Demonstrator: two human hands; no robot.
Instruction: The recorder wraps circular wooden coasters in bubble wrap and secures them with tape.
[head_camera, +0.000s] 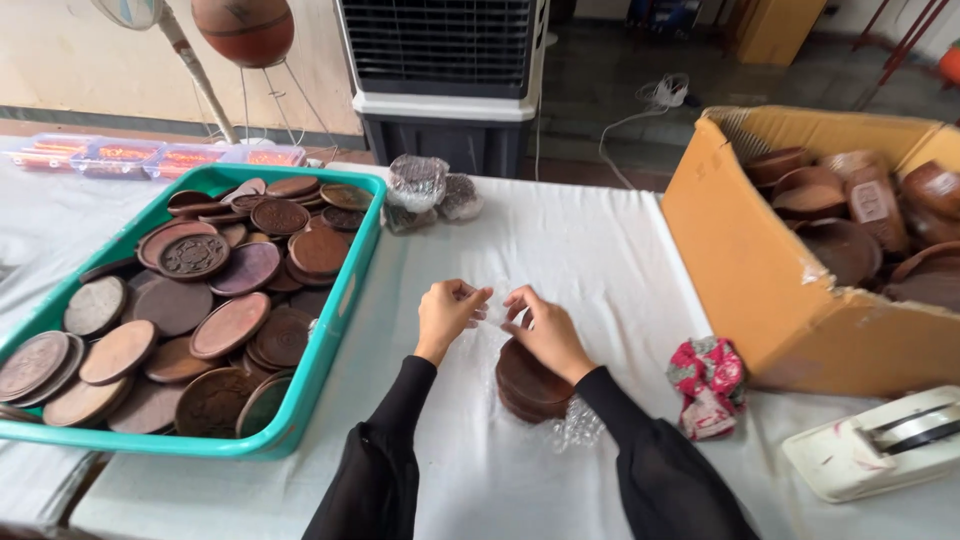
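Hands meet over the middle of the bench (560, 240), which is covered with a white cloth. The left hand (445, 315) has its grip pinched together on something thin and clear that I cannot make out; the right hand (545, 330) has thumb and fingertips likewise pinched, just beside the left. Under the right hand lies a short stack of round dark brown wooden discs (528, 385), flat on crinkled clear bubble wrap (578, 428). Being round, the stack has no long axis in plan; its flat faces point up and its short axis stands upright.

Just right of the stack sits a bunched red patterned cloth (708, 385), and nearer the right edge a white tape dispenser (880, 445). To the left, a green plastic tray (335, 310) holds many similar brown discs, overlapping. Right, an open cardboard box (750, 260) holds more brown wooden pieces. Farther back lie two wrapped bundles (432, 190) and, beyond the bench, a black-and-white air cooler (445, 90).
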